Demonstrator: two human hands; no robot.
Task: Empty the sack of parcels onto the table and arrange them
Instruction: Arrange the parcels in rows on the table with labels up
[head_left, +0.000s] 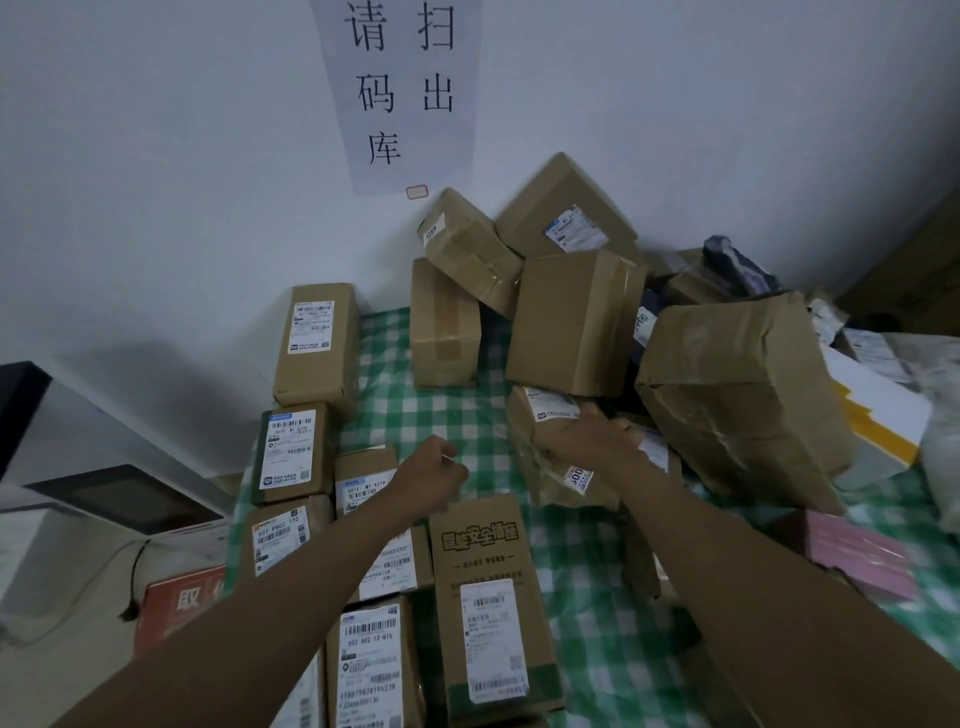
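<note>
Reaching forward over the table with the green-and-white checked cloth (457, 415), the right hand (587, 436) rests on a crumpled brown paper-wrapped parcel with white labels (550, 467), its fingers laid over the top of it; whether they curl round the far edge I cannot tell; this parcel lies in the middle of the table, at the foot of a loose heap; the left hand (436, 475) hangs above the cloth with its fingers curled into a fist and holds nothing; along the left edge of the table a row of small brown cardboard boxes with white barcode labels (291, 457) lies in order, side by side, touching each other; just beside them, near the person, lies a long brown cardboard box printed with black characters (488, 603); at the back, against the white wall (156, 182), brown cardboard boxes are piled and tilted, among them a tall plain brown box (571, 322) and a large wrinkled taped brown box (743, 395) at the right; a flat pink packet (857, 556) lies at the right edge; a white paper sign with black characters (400, 88) hangs on the wall.
</note>
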